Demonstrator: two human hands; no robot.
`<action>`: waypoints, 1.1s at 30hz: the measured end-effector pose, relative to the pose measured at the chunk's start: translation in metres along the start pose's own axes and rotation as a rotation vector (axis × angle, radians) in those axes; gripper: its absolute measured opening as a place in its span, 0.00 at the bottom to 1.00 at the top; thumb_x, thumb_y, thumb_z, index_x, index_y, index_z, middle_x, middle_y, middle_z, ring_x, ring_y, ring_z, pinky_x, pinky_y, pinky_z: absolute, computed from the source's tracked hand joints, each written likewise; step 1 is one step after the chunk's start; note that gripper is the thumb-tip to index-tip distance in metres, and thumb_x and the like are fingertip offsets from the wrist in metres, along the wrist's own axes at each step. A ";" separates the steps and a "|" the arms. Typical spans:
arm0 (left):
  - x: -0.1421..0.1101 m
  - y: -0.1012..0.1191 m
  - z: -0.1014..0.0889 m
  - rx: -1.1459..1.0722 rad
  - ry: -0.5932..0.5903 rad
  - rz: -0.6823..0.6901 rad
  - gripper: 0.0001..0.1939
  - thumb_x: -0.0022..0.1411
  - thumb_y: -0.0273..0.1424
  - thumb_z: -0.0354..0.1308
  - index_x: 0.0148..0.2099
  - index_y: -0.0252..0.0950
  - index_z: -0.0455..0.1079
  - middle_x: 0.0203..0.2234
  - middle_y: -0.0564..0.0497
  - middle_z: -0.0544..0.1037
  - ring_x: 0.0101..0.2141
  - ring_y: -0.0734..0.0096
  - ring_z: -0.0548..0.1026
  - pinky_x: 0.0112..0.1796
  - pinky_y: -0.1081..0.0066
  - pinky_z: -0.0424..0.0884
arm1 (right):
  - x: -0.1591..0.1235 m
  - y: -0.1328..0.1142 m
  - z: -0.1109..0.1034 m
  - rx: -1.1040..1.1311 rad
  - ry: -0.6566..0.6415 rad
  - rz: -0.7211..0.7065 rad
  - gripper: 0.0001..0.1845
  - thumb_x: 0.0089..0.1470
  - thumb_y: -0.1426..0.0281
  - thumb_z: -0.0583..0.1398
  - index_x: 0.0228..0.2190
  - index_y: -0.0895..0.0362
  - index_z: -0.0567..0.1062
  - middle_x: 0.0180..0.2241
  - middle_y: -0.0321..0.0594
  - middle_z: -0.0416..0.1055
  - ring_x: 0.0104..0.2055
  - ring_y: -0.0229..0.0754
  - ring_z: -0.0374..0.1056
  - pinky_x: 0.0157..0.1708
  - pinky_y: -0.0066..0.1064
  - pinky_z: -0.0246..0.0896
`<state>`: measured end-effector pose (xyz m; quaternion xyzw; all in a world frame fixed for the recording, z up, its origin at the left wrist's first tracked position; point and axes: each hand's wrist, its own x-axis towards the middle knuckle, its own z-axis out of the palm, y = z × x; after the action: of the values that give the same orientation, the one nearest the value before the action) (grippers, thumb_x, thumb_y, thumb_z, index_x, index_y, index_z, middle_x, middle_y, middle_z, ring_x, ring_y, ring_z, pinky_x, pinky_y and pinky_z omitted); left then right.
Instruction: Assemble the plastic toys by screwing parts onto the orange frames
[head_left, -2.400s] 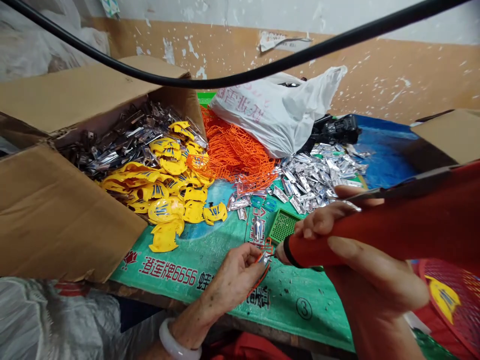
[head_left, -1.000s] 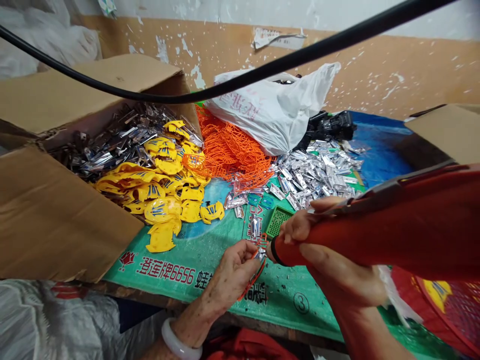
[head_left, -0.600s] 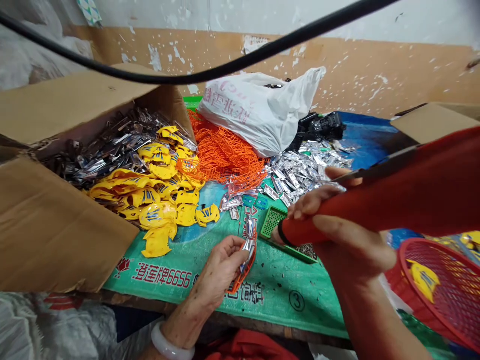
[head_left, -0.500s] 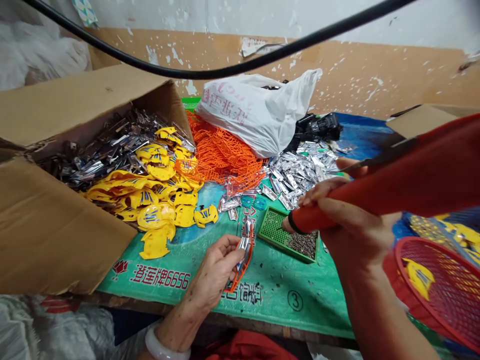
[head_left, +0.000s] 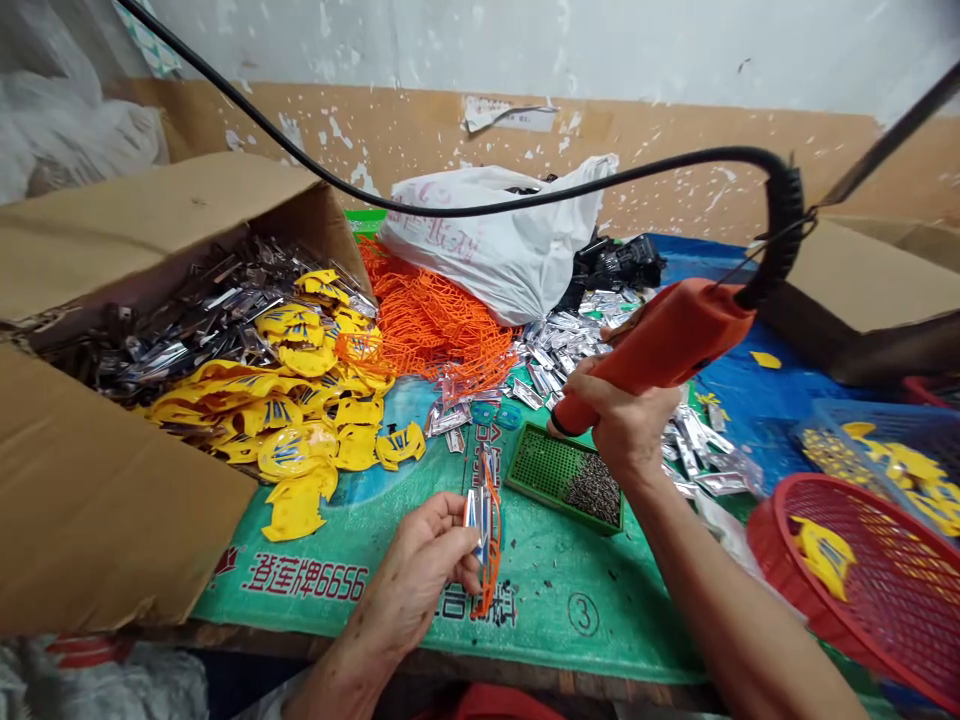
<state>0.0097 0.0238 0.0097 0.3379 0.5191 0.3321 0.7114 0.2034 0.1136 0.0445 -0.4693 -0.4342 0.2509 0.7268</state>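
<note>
Orange lattice [head_left: 489,560] (foil [head_left: 472,515], probably) pinched by left hand [head_left: 420,570]; right hand [head_left: 622,425] grips corded tool [head_left: 660,345].

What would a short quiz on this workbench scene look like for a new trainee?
1. What is the right hand gripping?
2. True or false: the left hand holds a silver piece against an orange plastic frame.
3. What lies in the red basket?
A. a yellow piece
B. a white bag
C. a green tray

Key:
1. An orange tool with a coiled black cord.
2. True.
3. A.
</note>
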 end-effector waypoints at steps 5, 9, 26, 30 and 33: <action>-0.001 -0.001 0.000 -0.010 -0.030 -0.029 0.09 0.46 0.32 0.58 0.31 0.34 0.64 0.16 0.59 0.67 0.15 0.83 0.64 0.17 0.79 0.65 | 0.001 0.006 0.000 -0.017 0.019 -0.017 0.13 0.33 0.75 0.68 0.23 0.53 0.71 0.21 0.30 0.68 0.24 0.40 0.64 0.26 0.35 0.62; -0.001 -0.002 0.001 -0.024 -0.053 -0.042 0.08 0.46 0.31 0.58 0.30 0.34 0.64 0.17 0.59 0.67 0.15 0.83 0.64 0.17 0.79 0.67 | 0.000 0.005 -0.001 -0.029 0.004 -0.012 0.11 0.35 0.75 0.68 0.22 0.52 0.71 0.21 0.30 0.68 0.24 0.40 0.65 0.28 0.36 0.63; 0.001 -0.007 -0.001 -0.046 -0.060 -0.015 0.07 0.48 0.30 0.58 0.30 0.33 0.65 0.19 0.58 0.68 0.17 0.82 0.65 0.18 0.79 0.68 | 0.002 0.016 -0.004 -0.055 0.015 -0.060 0.08 0.33 0.76 0.67 0.19 0.58 0.73 0.20 0.32 0.68 0.24 0.38 0.66 0.27 0.34 0.64; 0.002 -0.009 -0.002 -0.041 -0.063 -0.019 0.06 0.49 0.30 0.57 0.30 0.34 0.65 0.19 0.58 0.68 0.16 0.83 0.65 0.18 0.78 0.67 | 0.002 0.016 -0.004 -0.074 -0.012 -0.064 0.08 0.36 0.73 0.67 0.19 0.57 0.71 0.19 0.33 0.68 0.25 0.40 0.66 0.27 0.35 0.63; 0.002 -0.011 -0.002 -0.039 -0.062 -0.016 0.06 0.48 0.30 0.57 0.30 0.34 0.64 0.19 0.59 0.68 0.15 0.82 0.65 0.18 0.78 0.67 | 0.001 0.014 -0.002 -0.061 -0.011 -0.064 0.09 0.36 0.71 0.67 0.22 0.56 0.71 0.20 0.31 0.67 0.24 0.39 0.65 0.27 0.36 0.63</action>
<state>0.0093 0.0199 -0.0006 0.3302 0.4928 0.3258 0.7361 0.2061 0.1192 0.0320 -0.4757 -0.4606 0.2167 0.7173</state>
